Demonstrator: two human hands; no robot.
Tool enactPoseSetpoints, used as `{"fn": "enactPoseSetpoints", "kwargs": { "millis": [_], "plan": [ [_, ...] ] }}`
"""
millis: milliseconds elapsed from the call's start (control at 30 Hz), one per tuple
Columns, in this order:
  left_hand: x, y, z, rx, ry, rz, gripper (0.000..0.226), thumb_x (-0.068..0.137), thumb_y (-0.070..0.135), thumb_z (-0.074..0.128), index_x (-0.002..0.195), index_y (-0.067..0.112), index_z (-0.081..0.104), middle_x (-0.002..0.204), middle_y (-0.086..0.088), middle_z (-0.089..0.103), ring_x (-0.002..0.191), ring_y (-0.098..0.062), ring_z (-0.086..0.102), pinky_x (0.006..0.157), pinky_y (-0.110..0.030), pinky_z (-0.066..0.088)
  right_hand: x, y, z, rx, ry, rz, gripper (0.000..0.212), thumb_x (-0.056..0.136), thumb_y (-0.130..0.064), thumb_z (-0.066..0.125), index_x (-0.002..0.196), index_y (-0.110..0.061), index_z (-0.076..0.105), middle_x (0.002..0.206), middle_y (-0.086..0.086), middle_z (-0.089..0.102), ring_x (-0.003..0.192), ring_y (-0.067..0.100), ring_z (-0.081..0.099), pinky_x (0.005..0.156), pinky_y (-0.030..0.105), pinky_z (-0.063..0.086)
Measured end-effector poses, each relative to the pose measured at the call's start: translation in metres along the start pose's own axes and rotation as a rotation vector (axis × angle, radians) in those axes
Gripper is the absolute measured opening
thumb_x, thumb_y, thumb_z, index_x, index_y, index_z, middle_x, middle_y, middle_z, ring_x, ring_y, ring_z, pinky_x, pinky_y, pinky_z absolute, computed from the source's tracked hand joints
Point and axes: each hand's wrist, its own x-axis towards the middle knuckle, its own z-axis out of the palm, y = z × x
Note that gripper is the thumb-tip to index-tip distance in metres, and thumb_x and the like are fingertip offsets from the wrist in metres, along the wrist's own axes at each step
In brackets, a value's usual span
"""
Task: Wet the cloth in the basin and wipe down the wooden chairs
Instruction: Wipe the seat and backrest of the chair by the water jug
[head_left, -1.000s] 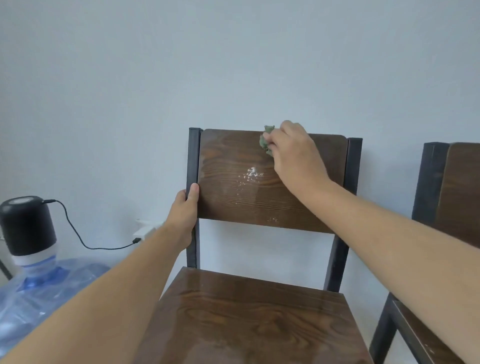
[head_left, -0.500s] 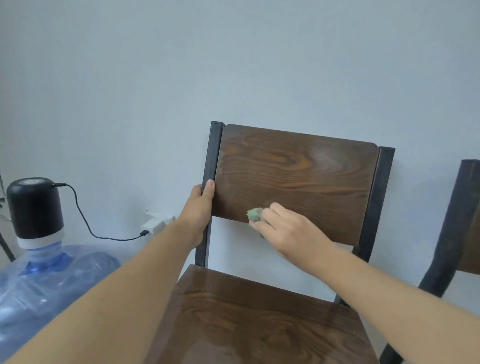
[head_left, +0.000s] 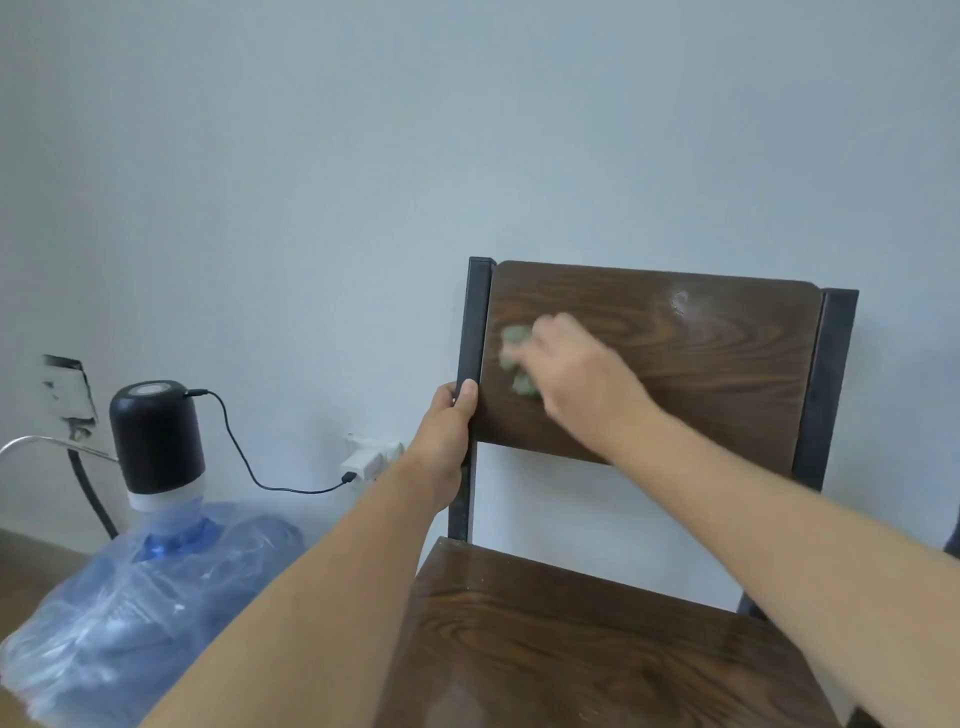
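A wooden chair (head_left: 727, 374) with a dark brown backrest and black metal posts stands against the pale wall. My left hand (head_left: 451, 426) grips the left post at the backrest's lower corner. My right hand (head_left: 582, 379), blurred by motion, holds a small greenish cloth (head_left: 515, 349) against the left part of the backrest. A pale wet smear (head_left: 679, 302) shows near the backrest's top right. The glossy seat (head_left: 571, 649) lies below my arms.
A large blue water bottle (head_left: 130, 613) with a black pump top (head_left: 156, 436) stands at the lower left. Its cable runs to a white plug (head_left: 366, 457) on the wall. A sliver of a second chair (head_left: 951, 540) shows at the right edge.
My right hand has swept the cloth from the backrest's top down to its lower edge and back up to the left side. The view has shifted left. My left hand keeps its grip on the post.
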Motion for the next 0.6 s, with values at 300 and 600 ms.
{"fn": "enactPoseSetpoints", "kwargs": {
  "millis": [300, 600],
  "plan": [
    [0.007, -0.011, -0.008, -0.021, 0.043, 0.04, 0.036, 0.105, 0.041, 0.044, 0.128, 0.016, 0.057, 0.125, 0.001, 0.069, 0.118, -0.016, 0.061, 0.09, -0.028, 0.046, -0.031, -0.019, -0.003, 0.043, -0.118, -0.1, 0.032, 0.07, 0.012, 0.072, 0.095, -0.006, 0.067, 0.091, 0.012, 0.06, 0.08, 0.029, 0.055, 0.071, 0.035, 0.052],
    [0.009, -0.014, -0.003, -0.005, 0.048, 0.064, 0.036, 0.107, 0.042, 0.039, 0.132, 0.021, 0.055, 0.12, 0.014, 0.063, 0.103, 0.005, 0.053, 0.094, -0.027, 0.034, -0.126, 0.1, -0.087, -0.125, 0.058, 0.348, 0.016, 0.101, -0.005, 0.051, 0.101, 0.003, 0.065, 0.092, 0.018, 0.056, 0.081, 0.034, 0.056, 0.069, 0.046, 0.053]
  ]
}}
